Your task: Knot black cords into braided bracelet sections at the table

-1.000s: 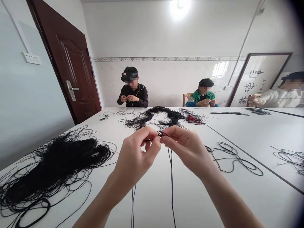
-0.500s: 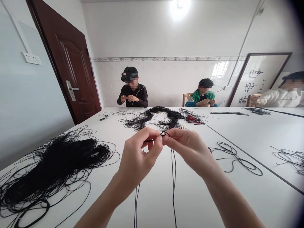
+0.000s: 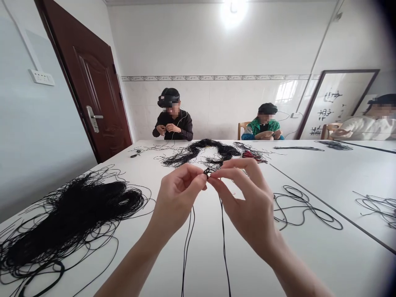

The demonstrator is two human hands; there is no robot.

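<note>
Between my hands is a black cord (image 3: 223,243), looped into a small knot (image 3: 207,171) at my fingertips. My left hand (image 3: 182,194) pinches the knot between thumb and curled fingers. From the right, my right hand (image 3: 247,198) pinches the cord at the knot with thumb and index finger, its other fingers raised and spread. Long strands of the cord hang down below both hands toward the near side of the table. The exact path of the cord inside the knot is too small to make out.
A large bundle of black cord (image 3: 89,210) lies on the white table (image 3: 148,268) at left. Another black heap (image 3: 204,144) lies ahead, beside red-handled scissors (image 3: 249,154); small scissors (image 3: 135,154) lie far left. Loose cord (image 3: 306,206) is at right. Three people sit opposite.
My right hand has lifted its outer fingers and turned at the knot. The knot has shifted slightly left, its loop now smaller. The left hand's hanging strands have swung right.
</note>
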